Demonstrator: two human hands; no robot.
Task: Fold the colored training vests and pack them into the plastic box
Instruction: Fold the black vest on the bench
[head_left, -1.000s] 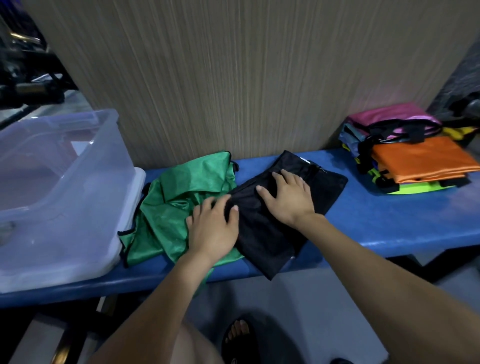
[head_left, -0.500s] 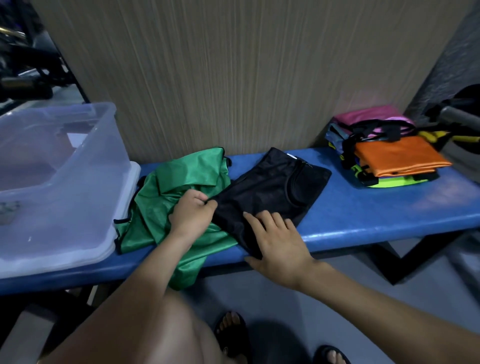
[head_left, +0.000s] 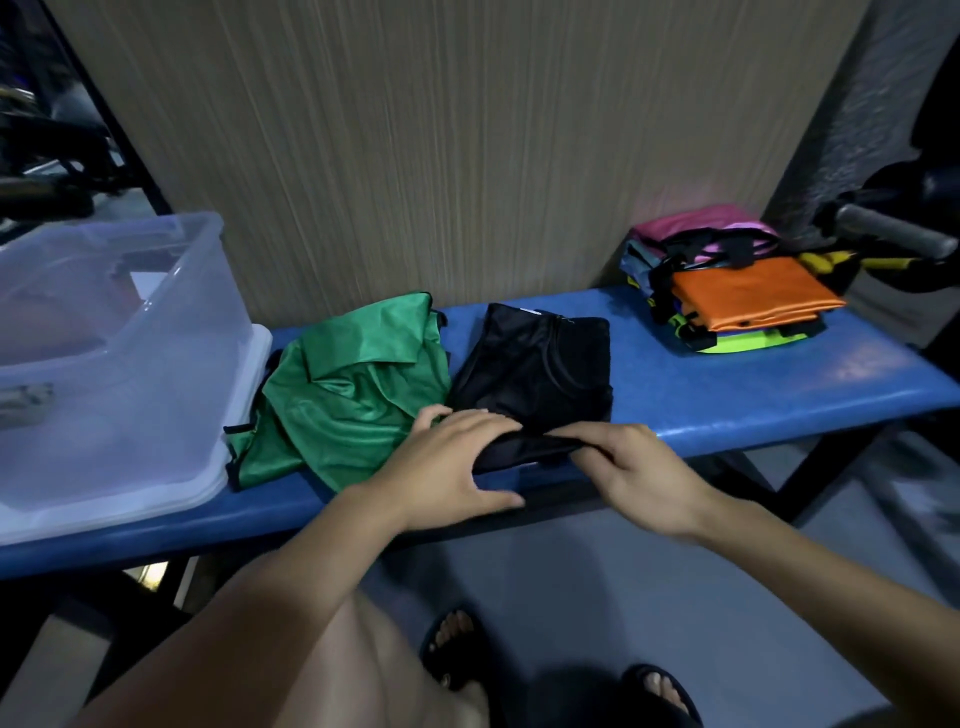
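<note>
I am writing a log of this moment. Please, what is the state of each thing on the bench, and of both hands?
Clear plastic box: open, lidless.
Green shiny vest: crumpled, unfolded.
Black vest: flat, near edge lifted.
Stack of coloured vests: folded, orange on top.
Left hand: grips black vest's edge.
Right hand: pinches same edge.

bench (head_left: 727, 400) is blue, one vest (head_left: 353, 395) shiny green, other vest (head_left: 535, 364) plain black. stack (head_left: 737, 291) has orange on top w/ pink, neon green. box (head_left: 119, 364) clear plastic, wall (head_left: 441, 156) tan streaky woodgrain.
</note>
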